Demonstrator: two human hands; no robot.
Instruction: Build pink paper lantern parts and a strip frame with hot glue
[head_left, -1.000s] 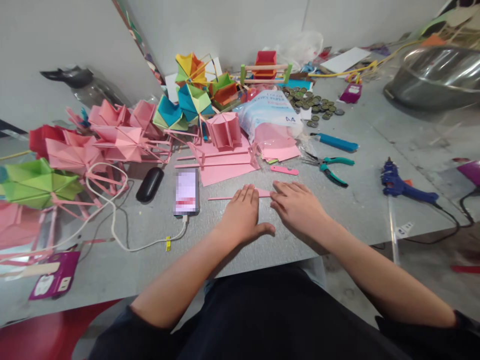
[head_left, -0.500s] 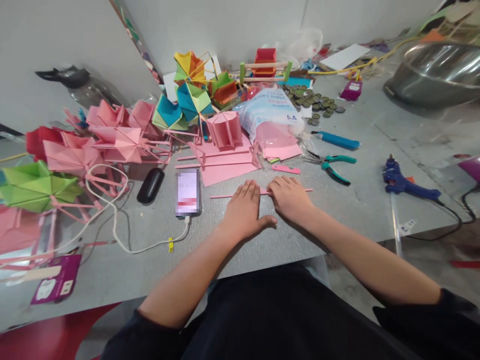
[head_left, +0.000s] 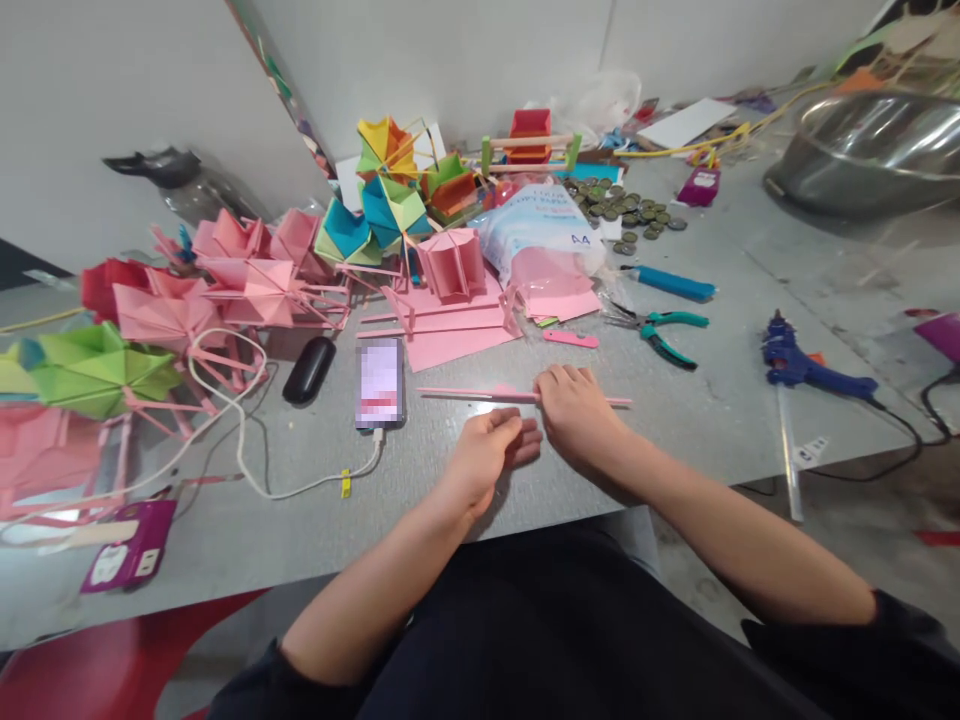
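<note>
A thin pink paper stick lies crosswise on the grey table, its two ends showing. My right hand presses on its right part with curled fingers closed over it; the fingertips are partly hidden. Just below the stick, my left hand is turned on its side, fingers stretched out and holding nothing. Beyond the stick are a pink cutter and a stack of pink paper with a pink folded paper piece on top.
Teal-handled pliers, a blue cutter and a blue glue gun lie to the right. A phone on a white cable and a black case are left. Pink folded paper shapes crowd the far left; a metal bowl stands back right.
My left hand has lifted off the stick, drawn back toward me and turned on its side. The stick's left part is now uncovered. My right hand stays on it.
</note>
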